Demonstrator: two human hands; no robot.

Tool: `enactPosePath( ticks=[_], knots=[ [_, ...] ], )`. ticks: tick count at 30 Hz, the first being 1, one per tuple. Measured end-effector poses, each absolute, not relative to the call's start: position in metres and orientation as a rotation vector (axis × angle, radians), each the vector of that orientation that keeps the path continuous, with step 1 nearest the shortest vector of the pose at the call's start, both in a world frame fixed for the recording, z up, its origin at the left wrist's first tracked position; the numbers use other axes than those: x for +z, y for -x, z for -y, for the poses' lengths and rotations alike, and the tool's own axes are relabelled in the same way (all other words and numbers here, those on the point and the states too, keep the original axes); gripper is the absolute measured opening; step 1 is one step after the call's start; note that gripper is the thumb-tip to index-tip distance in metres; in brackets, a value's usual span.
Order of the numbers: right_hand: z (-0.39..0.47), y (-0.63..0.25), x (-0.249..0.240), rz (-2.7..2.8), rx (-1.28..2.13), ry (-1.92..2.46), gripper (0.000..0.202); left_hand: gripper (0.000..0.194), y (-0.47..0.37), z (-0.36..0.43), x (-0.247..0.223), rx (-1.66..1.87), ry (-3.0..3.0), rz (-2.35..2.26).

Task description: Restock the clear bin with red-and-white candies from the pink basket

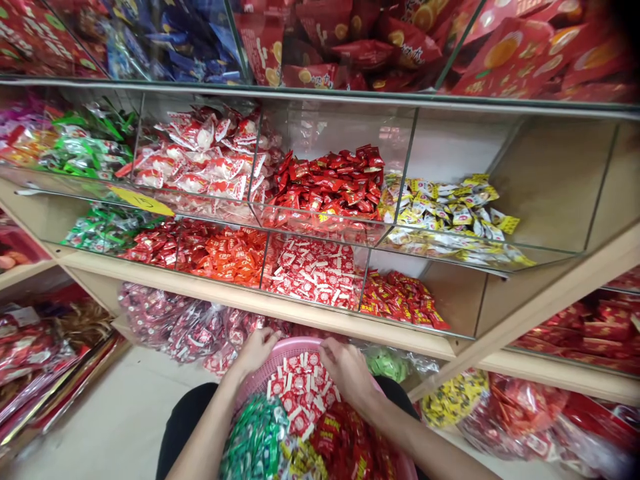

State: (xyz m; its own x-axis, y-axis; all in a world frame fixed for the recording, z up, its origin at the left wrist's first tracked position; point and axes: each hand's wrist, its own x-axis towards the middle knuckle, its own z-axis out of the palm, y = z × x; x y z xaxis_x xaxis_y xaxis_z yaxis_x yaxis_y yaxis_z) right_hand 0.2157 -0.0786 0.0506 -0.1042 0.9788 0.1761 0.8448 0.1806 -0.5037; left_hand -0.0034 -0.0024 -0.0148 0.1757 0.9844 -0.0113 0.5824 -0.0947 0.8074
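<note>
A pink plastic basket point(300, 343) rests between my knees, filled with wrapped candies. My left hand point(261, 348) grips its far rim on the left, fingers curled at the edge. On the right side of that rim, my right hand point(345, 368) is closed around the edge, with some fingers hidden behind it. Inside the basket are red-and-white candies point(303, 390) at the far end and green ones point(257, 433) at the near left. Dark red candies point(350, 443) fill the near right, and yellow ones point(303, 460) lie between.
Ahead, a wooden shelf board point(200, 287) fronts glass bins of wrapped candy, including red-and-white point(315, 273) and yellow-and-white point(450, 203) ones. Bagged candies point(175, 320) lie beneath it. More bags point(525, 407) sit at lower right. A slanted wooden post point(540, 287) stands at right.
</note>
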Motion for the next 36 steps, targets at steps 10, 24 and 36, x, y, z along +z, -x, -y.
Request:
enactPosePath(
  ticks=[10, 24, 36],
  knots=[
    [0.002, -0.206, 0.166, 2.405, -0.044, 1.361, 0.024, 0.042, 0.005, 0.001, -0.016, 0.767, -1.748, -1.456],
    [-0.035, -0.230, 0.158, 2.917, 0.013, 1.422, 0.032, 0.040, 0.004, 0.001, -0.014, 0.738, -1.741, -1.472],
    [0.025, -0.222, 0.178, 2.582, 0.098, 1.161, 0.013, 0.040, 0.003, 0.001, -0.012, 0.733, -1.741, -1.478]
  ],
)
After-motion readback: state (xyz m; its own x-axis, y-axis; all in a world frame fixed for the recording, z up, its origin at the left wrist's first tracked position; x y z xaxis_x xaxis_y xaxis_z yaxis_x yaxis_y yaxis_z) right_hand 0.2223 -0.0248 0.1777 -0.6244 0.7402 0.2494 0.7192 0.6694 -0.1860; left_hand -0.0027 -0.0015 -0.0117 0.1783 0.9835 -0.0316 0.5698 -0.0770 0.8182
